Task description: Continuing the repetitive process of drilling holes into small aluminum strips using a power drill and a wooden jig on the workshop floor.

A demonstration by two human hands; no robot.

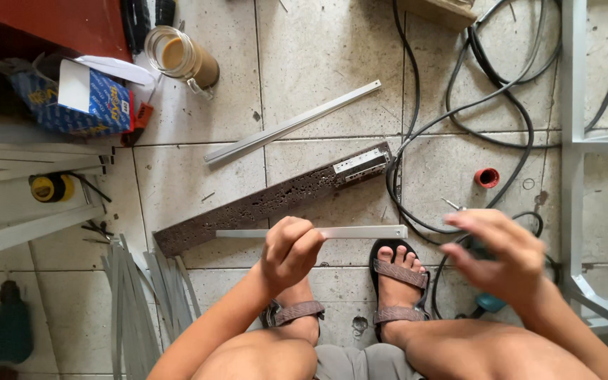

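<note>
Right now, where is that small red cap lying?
In the head view, the small red cap lies on the tiled floor right of centre, among the black cables, just above the person's right hand.

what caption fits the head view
Seated person's left hand holds a metal strip over a tiled floor; right hand grips a tool.

Position: one camera, worn on the person's head.
Direction: straight down onto the tiled floor, knees at the bottom edge.
Nearness: close to both hands, floor farther below.
Shared ground: single view only.
</note>
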